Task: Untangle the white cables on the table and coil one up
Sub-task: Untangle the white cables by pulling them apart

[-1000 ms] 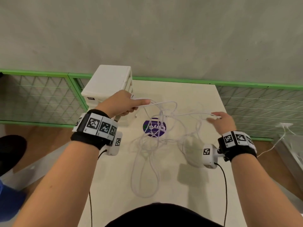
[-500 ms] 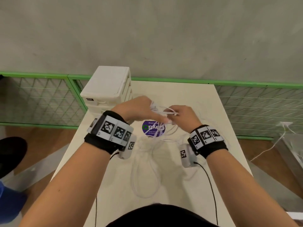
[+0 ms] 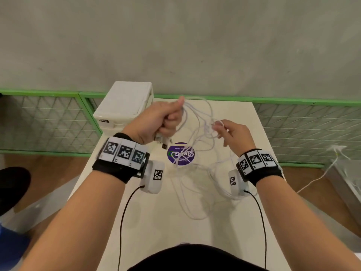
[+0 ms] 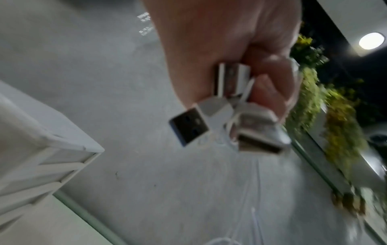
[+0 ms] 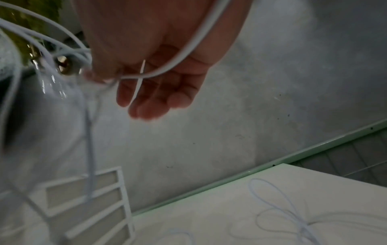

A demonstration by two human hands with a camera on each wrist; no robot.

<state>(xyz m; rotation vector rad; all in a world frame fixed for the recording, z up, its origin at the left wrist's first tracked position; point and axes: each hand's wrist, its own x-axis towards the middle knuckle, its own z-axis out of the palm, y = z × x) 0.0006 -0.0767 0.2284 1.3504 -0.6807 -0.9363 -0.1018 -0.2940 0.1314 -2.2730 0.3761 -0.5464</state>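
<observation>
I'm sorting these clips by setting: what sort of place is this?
Probably an indoor work or test station, not a home: a small white table against a bare concrete wall, fenced by green-framed mesh panels, with a white drawer unit.

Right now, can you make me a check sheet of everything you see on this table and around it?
Surface: pale rectangular table with a round purple sticker.
Job's things: thin white cables, tangled, partly lifted, loops resting on the table.
Clutter: white plastic drawer box at the back left corner.
Grippers: left hand grips the bunched cable ends with silver USB plugs; right hand pinches a strand.
Cables: black wrist-camera leads hang from both wrists.
Surroundings: grey wall, green-framed mesh fence.
</observation>
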